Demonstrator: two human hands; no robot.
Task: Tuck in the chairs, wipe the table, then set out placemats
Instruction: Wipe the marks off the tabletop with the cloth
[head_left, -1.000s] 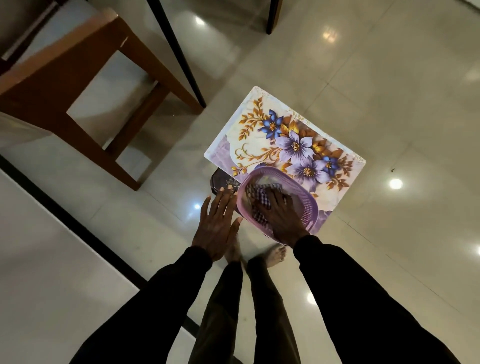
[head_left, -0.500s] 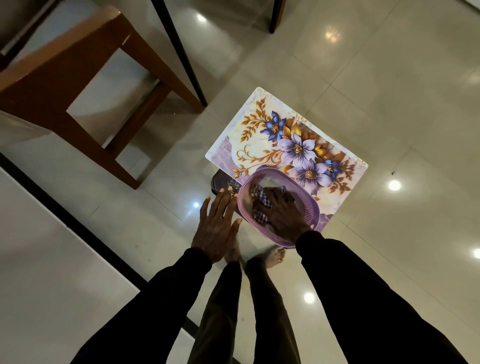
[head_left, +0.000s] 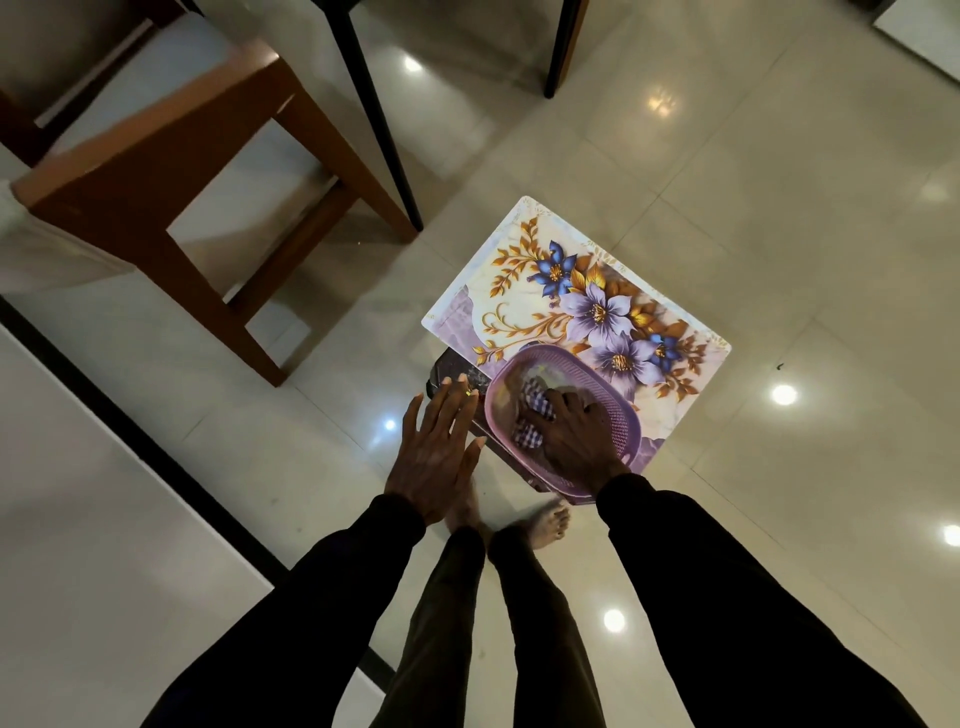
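Glossy floor tiles (head_left: 727, 182) mirror lights beside a wooden chair (head_left: 130, 171). My right hand (head_left: 576, 436) still clutches the checked cloth (head_left: 535, 405) in the purple basket (head_left: 621, 423); my left hand (head_left: 439, 457) stays flat.

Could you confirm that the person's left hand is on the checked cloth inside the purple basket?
Not quite: the head view shows the right hand on the checked cloth inside the purple basket; the left hand is open beside it.

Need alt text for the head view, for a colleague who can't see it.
The right hand grips a checked cloth inside a purple basket on a floral placemat. The left hand is open beside the basket. A wooden chair stands upper left.
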